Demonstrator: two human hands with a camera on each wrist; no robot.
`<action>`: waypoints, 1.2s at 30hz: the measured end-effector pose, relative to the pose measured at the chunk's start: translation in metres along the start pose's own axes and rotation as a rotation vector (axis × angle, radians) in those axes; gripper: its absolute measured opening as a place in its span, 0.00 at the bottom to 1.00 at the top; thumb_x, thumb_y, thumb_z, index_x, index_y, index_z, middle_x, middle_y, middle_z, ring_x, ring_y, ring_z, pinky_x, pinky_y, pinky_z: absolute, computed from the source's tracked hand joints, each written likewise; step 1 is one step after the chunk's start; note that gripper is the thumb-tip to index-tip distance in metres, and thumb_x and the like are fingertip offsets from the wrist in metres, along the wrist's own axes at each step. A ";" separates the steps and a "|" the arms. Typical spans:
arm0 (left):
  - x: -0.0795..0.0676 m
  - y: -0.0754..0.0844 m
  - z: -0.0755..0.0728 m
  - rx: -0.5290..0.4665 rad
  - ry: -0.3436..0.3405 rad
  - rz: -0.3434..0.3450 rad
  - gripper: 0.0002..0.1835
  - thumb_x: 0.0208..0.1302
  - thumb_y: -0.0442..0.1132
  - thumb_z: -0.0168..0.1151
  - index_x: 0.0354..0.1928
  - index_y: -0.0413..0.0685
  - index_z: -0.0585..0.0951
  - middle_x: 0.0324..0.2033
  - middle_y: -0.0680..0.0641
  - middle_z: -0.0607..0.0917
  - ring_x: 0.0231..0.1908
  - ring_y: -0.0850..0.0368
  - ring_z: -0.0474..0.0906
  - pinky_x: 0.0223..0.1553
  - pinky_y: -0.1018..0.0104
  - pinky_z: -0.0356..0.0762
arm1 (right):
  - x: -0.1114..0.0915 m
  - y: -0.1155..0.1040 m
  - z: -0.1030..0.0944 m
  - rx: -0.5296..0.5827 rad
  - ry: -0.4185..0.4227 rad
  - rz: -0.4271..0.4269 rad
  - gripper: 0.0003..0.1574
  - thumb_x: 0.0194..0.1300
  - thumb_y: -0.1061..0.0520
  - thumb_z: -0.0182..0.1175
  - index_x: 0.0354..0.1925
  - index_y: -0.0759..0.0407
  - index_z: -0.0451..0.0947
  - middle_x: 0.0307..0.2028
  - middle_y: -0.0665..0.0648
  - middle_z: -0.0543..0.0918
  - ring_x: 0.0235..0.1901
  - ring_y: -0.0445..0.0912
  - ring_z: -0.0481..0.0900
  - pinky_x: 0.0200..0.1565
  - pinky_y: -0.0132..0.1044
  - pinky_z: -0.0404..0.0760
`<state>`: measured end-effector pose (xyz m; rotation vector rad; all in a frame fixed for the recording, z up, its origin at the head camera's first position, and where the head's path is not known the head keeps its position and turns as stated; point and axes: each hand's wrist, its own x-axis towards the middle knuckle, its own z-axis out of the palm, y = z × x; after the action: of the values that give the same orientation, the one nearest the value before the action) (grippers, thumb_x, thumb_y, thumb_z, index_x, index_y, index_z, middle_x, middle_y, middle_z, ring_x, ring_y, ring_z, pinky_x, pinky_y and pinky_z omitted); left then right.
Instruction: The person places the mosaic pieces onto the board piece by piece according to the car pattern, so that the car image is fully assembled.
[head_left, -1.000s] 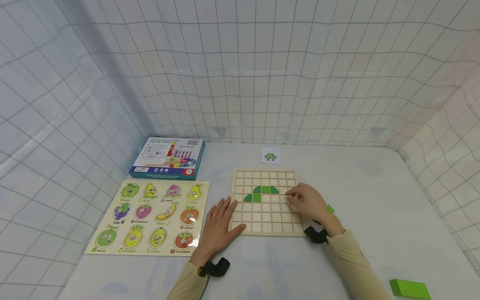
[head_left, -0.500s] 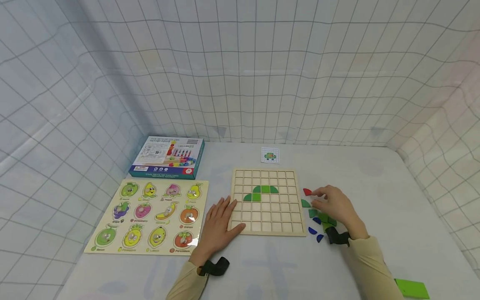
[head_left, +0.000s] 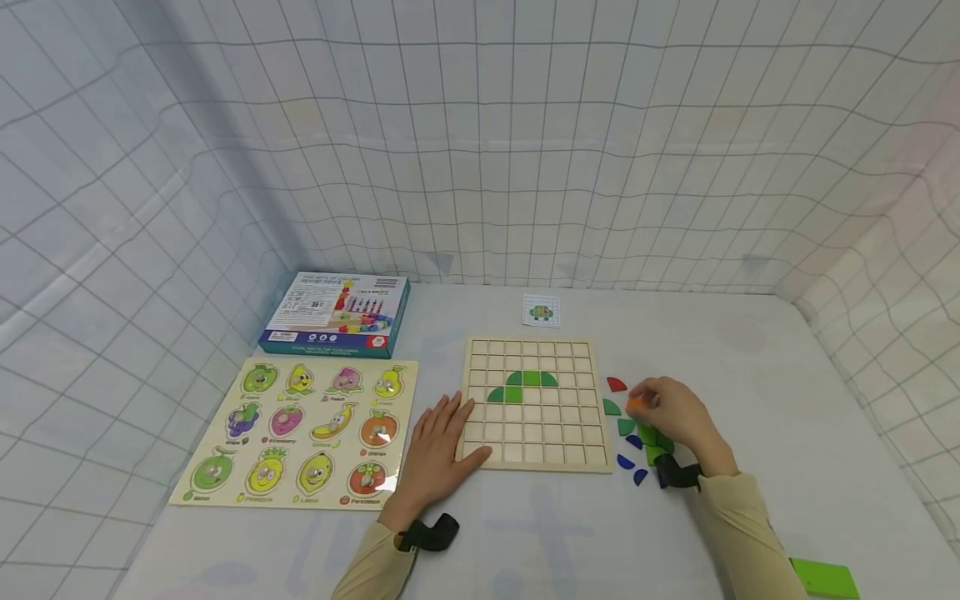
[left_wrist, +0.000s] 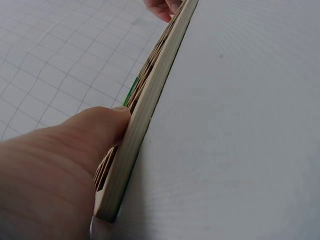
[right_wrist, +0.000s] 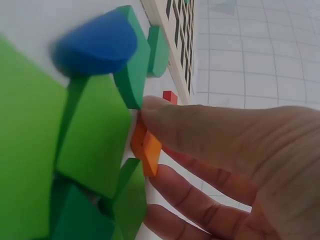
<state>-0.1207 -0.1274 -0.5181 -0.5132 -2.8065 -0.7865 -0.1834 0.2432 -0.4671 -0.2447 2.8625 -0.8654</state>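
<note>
My left hand (head_left: pixel 441 458) rests with straight, spread fingers on the left front corner of a wooden grid board (head_left: pixel 555 457). In the left wrist view its thumb lies over the board's edge. Two light green squares (head_left: pixel 531 378) and several dark green quarter-round pieces (head_left: pixel 497 395) sit in the grid. To the right of the board, my right hand (head_left: pixel 677 414) pinches an orange block (right_wrist: pixel 152 153) between thumb and fingers. Another orange piece (right_wrist: pixel 138 135) shows beside it, partly behind the thumb. Green blocks (right_wrist: pixel 95 135) lie heaped close under that hand.
Near the board's right edge lie a red quarter-round (head_left: pixel 617 384) and blue half-rounds (head_left: pixel 625 461). A pattern card (head_left: pixel 542 311) lies behind the board. On the left are a fruit puzzle (head_left: pixel 292 487) and a toy box (head_left: pixel 330 317). A green block (head_left: pixel 825 577) lies front right.
My right hand has gone from the board's right edge to the loose pieces, and an orange block now shows in its fingers. The left hand stays put.
</note>
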 end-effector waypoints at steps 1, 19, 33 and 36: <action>0.000 0.000 0.000 0.001 0.003 0.002 0.39 0.61 0.58 0.59 0.69 0.45 0.64 0.69 0.41 0.61 0.69 0.43 0.50 0.66 0.46 0.44 | 0.001 0.001 0.000 0.007 -0.001 0.006 0.15 0.57 0.56 0.67 0.41 0.63 0.81 0.33 0.55 0.79 0.30 0.48 0.74 0.28 0.39 0.73; 0.000 0.000 0.001 0.010 0.003 0.004 0.40 0.61 0.59 0.59 0.70 0.46 0.64 0.69 0.41 0.61 0.69 0.44 0.50 0.66 0.46 0.45 | 0.003 0.002 0.007 0.036 0.027 0.073 0.16 0.56 0.57 0.68 0.40 0.62 0.76 0.35 0.57 0.79 0.32 0.50 0.73 0.32 0.41 0.73; -0.001 0.000 0.000 0.002 -0.009 -0.009 0.40 0.61 0.59 0.58 0.70 0.47 0.64 0.69 0.42 0.60 0.70 0.46 0.49 0.66 0.48 0.43 | -0.007 0.001 0.014 0.029 0.182 -0.075 0.10 0.58 0.59 0.67 0.39 0.61 0.82 0.30 0.53 0.80 0.30 0.48 0.75 0.29 0.39 0.72; -0.001 0.000 0.000 0.004 -0.010 -0.011 0.40 0.61 0.60 0.58 0.70 0.47 0.64 0.69 0.42 0.60 0.70 0.46 0.49 0.67 0.48 0.43 | -0.008 -0.001 0.015 0.050 0.214 -0.086 0.09 0.59 0.59 0.66 0.39 0.61 0.82 0.30 0.53 0.80 0.28 0.47 0.74 0.27 0.38 0.71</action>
<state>-0.1201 -0.1278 -0.5182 -0.5033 -2.8217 -0.7823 -0.1727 0.2365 -0.4781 -0.2871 3.0405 -1.0373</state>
